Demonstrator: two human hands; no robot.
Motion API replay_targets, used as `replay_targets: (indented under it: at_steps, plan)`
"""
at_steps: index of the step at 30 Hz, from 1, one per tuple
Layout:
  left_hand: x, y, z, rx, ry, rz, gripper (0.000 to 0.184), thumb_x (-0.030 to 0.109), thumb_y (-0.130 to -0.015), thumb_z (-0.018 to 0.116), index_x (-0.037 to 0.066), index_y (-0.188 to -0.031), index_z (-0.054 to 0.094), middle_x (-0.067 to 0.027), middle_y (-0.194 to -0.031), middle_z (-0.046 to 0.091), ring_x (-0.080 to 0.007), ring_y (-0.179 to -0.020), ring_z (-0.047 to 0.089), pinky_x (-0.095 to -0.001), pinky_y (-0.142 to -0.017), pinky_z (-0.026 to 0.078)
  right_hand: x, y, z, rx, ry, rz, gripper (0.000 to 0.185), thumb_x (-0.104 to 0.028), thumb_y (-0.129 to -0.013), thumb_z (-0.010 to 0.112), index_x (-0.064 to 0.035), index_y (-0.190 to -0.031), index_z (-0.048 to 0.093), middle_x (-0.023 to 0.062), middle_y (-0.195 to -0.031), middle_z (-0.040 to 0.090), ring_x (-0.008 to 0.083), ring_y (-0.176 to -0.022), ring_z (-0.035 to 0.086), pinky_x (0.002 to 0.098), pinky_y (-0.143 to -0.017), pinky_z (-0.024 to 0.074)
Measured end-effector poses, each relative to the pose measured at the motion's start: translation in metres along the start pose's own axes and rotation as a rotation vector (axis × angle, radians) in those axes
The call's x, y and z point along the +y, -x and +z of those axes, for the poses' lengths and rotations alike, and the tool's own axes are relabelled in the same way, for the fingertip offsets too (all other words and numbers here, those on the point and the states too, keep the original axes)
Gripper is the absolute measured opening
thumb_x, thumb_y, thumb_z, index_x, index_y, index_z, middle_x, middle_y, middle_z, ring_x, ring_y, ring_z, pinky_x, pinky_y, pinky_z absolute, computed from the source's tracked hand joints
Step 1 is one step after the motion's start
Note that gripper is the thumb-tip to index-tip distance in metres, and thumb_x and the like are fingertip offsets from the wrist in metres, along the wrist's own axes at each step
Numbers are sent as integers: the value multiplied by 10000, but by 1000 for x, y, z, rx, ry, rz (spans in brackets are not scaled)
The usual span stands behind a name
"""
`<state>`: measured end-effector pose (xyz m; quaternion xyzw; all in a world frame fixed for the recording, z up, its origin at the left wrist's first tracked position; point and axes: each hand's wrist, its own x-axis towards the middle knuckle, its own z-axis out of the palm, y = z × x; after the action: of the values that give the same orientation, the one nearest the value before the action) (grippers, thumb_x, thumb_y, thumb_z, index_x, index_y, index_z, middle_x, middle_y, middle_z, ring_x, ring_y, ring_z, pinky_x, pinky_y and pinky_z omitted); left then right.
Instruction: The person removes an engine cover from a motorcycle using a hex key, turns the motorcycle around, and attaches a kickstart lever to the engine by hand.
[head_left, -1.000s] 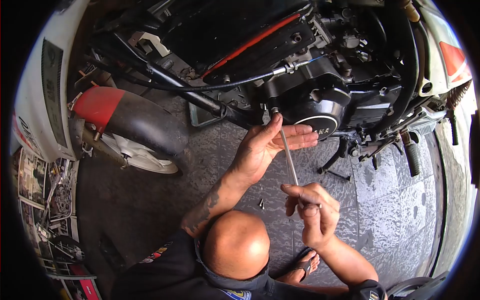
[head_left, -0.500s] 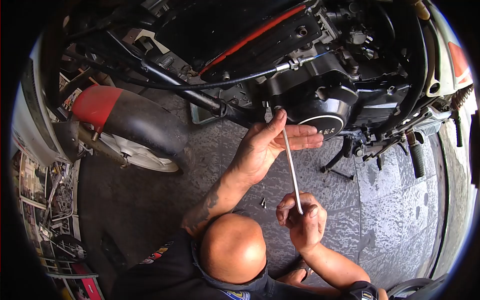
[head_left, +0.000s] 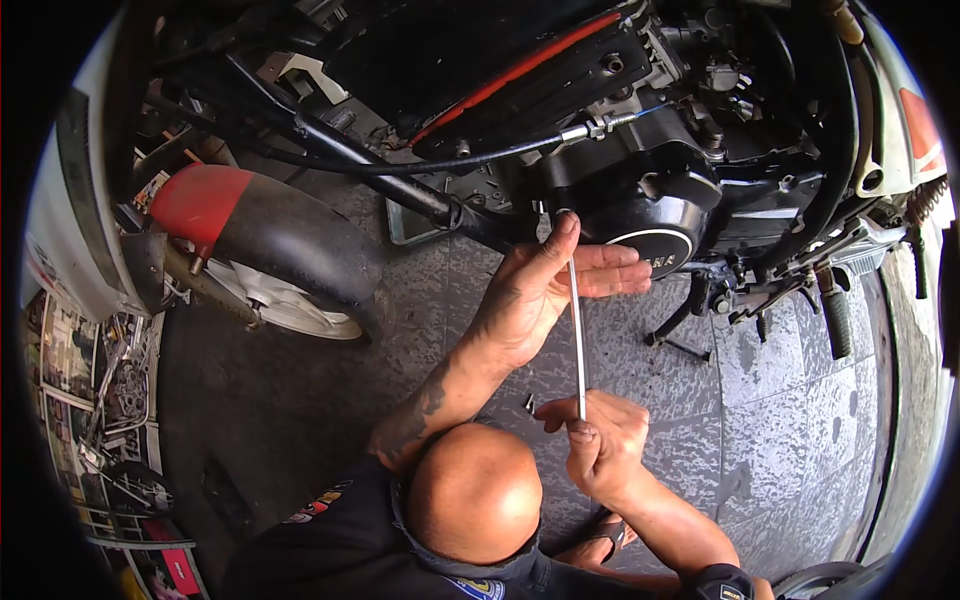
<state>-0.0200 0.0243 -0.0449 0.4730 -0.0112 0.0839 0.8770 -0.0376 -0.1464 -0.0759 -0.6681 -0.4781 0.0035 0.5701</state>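
A long, slim metal wrench (head_left: 579,335) runs from the black engine cover (head_left: 640,200) down toward me. My left hand (head_left: 525,300) is at its upper end, the thumb pressed on it beside the cover and the other fingers stretched out behind the shaft. What the wrench's upper end sits on is mostly hidden by the thumb. Around the lower end my right hand (head_left: 610,440) is closed, thumb against the shaft and one finger pointing left.
A motorcycle frame tube (head_left: 370,175) and black cable (head_left: 450,165) cross above my left hand. Left stands a wheel with a red-and-black tyre (head_left: 290,235). Small metal parts (head_left: 529,403) lie on the tiled floor (head_left: 660,400). A person's head (head_left: 475,495) is low in view, between the arms.
The wrench's lower end has swung left, and my right hand has turned and shifted with it. My left hand stays at the upper end. The whole view has shifted slightly.
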Motion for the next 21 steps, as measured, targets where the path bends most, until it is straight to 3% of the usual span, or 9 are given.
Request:
replay_targets:
  at_steps: [1,5,7,11,12,15,16,20,21]
  plan:
    - [0,0,0,-3,33,4,635,451,-1021,297,-76,-1079,647,-257,-1065,660,-438,-1060,615,-499,-1036,409,-3,-5,-2,-23,70,-59,548,-255,-1023,263,-22,-710,648,58,-606,626,197,-480,589,296,-455,457]
    - [3,-1,3,4,-16,25,600,454,-996,411,-107,-1053,614,-259,-1035,661,-376,-998,658,-457,-958,494,-7,-11,1,5,-134,17,592,-270,-1025,246,-6,-675,644,83,-619,640,170,-467,579,266,-429,437]
    - [1,-2,2,19,18,23,600,458,-992,423,-106,-1037,620,-257,-1021,666,-374,-993,660,-451,-956,494,-13,-12,7,49,-517,183,658,-342,-1035,239,18,-657,640,110,-633,645,146,-465,570,245,-416,423]
    - [0,-1,-4,-8,13,-2,646,464,-1017,308,-78,-1054,656,-252,-1057,664,-435,-1060,615,-495,-1035,413,-13,-12,5,-2,-308,155,737,-480,-1023,232,35,-712,657,103,-645,634,143,-479,568,250,-437,430]
    - [-2,0,-4,-1,39,-20,645,463,-1017,308,-79,-1053,656,-249,-1059,664,-434,-1061,615,-493,-1035,414,-8,-13,-5,4,-227,73,393,-280,-985,477,-15,-744,640,74,-686,632,189,-551,623,293,-458,454]
    - [1,-3,1,20,43,-24,611,464,-1002,372,-81,-1024,646,-251,-1038,667,-397,-1012,645,-462,-989,456,-10,-14,-32,-126,186,71,319,-243,-898,595,-53,-644,566,55,-574,504,233,-463,523,353,-433,397]
    - [1,-2,3,44,20,-15,585,467,-985,436,-83,-998,634,-256,-1014,669,-362,-963,674,-433,-945,498,-12,-13,-34,-129,188,77,319,-243,-898,595,-53,-644,566,55,-574,504,233,-463,523,353,-433,397]
    - [0,-2,4,43,7,0,614,483,-982,432,-97,-1025,631,-249,-1011,674,-349,-959,679,-406,-939,499,-20,-12,-29,-101,137,100,356,-188,-930,531,-43,-605,530,80,-536,478,260,-442,499,372,-431,386]
    - [0,-2,4,46,5,3,614,483,-982,432,-97,-1025,631,-249,-1011,674,-349,-959,679,-406,-939,499,-24,-13,-27,-92,-50,182,394,-195,-954,490,-37,-596,526,84,-530,483,263,-435,497,364,-433,388]
